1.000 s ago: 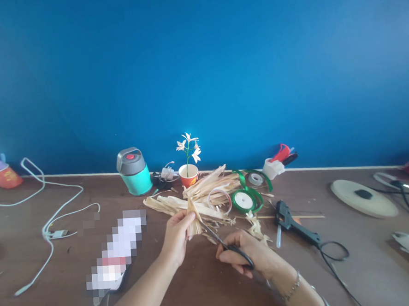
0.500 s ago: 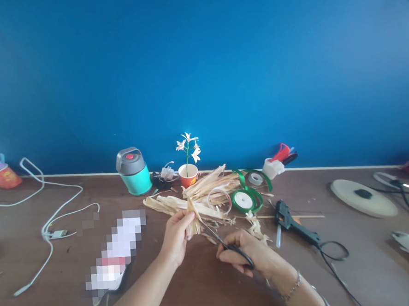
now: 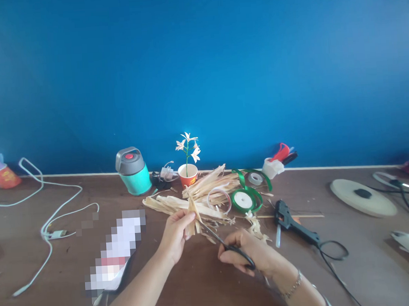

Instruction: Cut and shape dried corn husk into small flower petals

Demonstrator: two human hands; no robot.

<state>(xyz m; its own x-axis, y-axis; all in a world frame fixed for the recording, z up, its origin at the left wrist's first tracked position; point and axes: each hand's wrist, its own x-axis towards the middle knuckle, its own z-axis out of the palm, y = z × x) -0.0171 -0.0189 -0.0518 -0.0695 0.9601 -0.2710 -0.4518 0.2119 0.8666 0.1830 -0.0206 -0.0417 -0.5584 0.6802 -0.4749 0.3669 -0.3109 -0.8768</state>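
Pinched between the thumb and fingers of my left hand point(image 3: 177, 233) is a pale piece of dried corn husk point(image 3: 192, 208), narrow at its top, with cut strips at its lower edge. My right hand point(image 3: 243, 250) is closed around the black handles of a pair of scissors point(image 3: 236, 250). The blades point up and left and reach the husk by my left fingertips. Behind the hands lie more dried husks point(image 3: 168, 205) in a loose pile, with a ring-shaped tape roll point(image 3: 229, 204) on them. A spool of green ribbon point(image 3: 243, 200) is to their right.
A paper cup point(image 3: 188, 175) holding husk flowers point(image 3: 188, 147) stands behind the pile, near a teal food jar point(image 3: 136, 178). On the right are a glue gun point(image 3: 295, 226) and a pale lid point(image 3: 363, 198). A blurred-out phone point(image 3: 117, 255) and white cables point(image 3: 49, 227) lie left.
The scissors and my right hand have shifted very slightly right. My left hand keeps its pinch on the husk, and the rest looks the same.
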